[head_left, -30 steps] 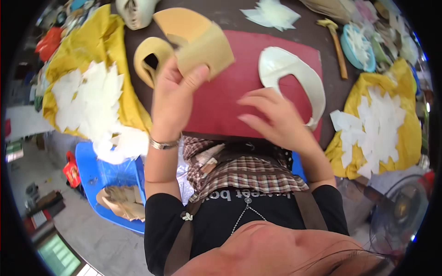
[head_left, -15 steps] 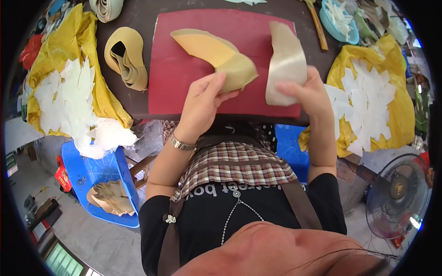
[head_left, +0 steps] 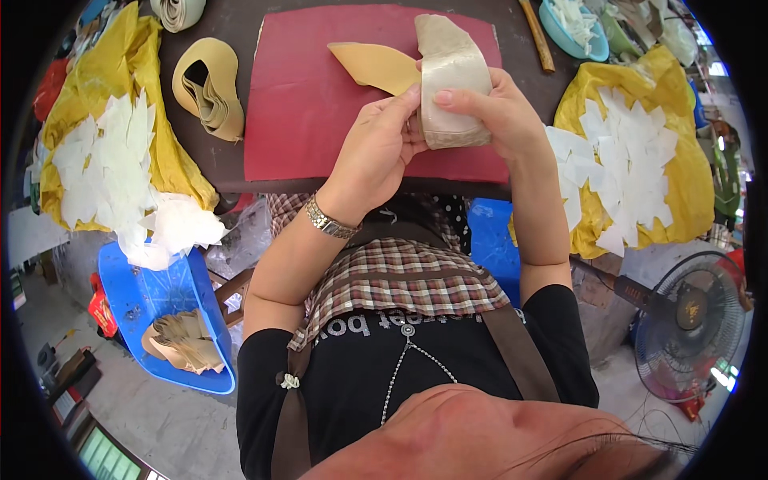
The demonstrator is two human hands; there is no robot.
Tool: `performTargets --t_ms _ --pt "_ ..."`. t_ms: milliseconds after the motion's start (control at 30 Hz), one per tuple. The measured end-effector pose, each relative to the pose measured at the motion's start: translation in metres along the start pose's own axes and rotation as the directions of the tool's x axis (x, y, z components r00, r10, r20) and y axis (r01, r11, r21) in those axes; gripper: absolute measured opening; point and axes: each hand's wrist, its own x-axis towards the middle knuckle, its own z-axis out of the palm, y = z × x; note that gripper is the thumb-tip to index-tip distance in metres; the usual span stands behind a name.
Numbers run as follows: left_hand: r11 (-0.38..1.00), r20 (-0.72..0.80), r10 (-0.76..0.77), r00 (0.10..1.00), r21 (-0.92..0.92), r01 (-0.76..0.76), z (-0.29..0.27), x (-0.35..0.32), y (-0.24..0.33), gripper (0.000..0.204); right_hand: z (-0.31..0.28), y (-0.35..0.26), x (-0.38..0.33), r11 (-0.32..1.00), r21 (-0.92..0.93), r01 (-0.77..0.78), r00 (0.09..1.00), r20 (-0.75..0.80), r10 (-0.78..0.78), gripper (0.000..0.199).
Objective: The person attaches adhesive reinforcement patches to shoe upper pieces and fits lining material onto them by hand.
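Both hands are raised over a red board (head_left: pixel 304 120) on a dark table. My left hand (head_left: pixel 379 142) pinches a tan curved material piece (head_left: pixel 374 67), whose pointed end sticks out to the left. In my right hand (head_left: pixel 506 112) is a shiny beige curved piece (head_left: pixel 454 76), with the thumb pressed on its face. The beige piece overlaps the tan one and covers its right part. Fingertips of my left hand lie at the beige piece's left edge; whether they grip it too is hidden.
A stack of tan curved pieces (head_left: pixel 210 88) lies left of the board. Yellow sacks with white cut pieces (head_left: pixel 104 164) (head_left: pixel 632 160) flank the table. A blue bin (head_left: pixel 160 280) stands lower left, a fan (head_left: pixel 690 320) lower right. A wooden-handled tool (head_left: pixel 538 36) lies at the far right.
My right hand has brought the beige piece leftward onto the tan piece. My left hand has shifted slightly right, and the two hands are now close together.
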Motion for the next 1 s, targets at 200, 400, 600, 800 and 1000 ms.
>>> performTargets --t_ms 200,400,600,800,1000 --pt "0.992 0.095 0.118 0.988 0.038 -0.122 -0.001 -0.013 -0.012 0.034 -0.004 0.009 0.001 0.999 -0.049 -0.016 0.999 0.036 0.018 0.033" --pt "0.906 0.055 0.031 0.998 0.420 -0.051 -0.026 -0.038 -0.017 0.023 0.026 0.036 -0.022 0.780 -0.538 0.319 0.901 -0.082 -0.425 0.036" --pt "0.960 -0.058 0.055 0.997 0.279 -0.037 -0.038 -0.046 -0.035 0.015 0.043 0.061 -0.052 0.957 -0.272 0.105 0.982 -0.127 -0.143 0.033" --pt "0.885 -0.085 0.203 0.976 0.442 -0.146 -0.039 -0.045 -0.042 0.015 0.053 0.075 -0.049 0.970 0.116 0.215 0.958 -0.216 -0.187 0.024" --pt "0.909 -0.141 0.231 0.963 0.385 -0.161 -0.040 -0.036 -0.037 0.015 0.051 0.066 -0.033 0.945 0.113 0.306 0.934 -0.228 -0.275 0.028"
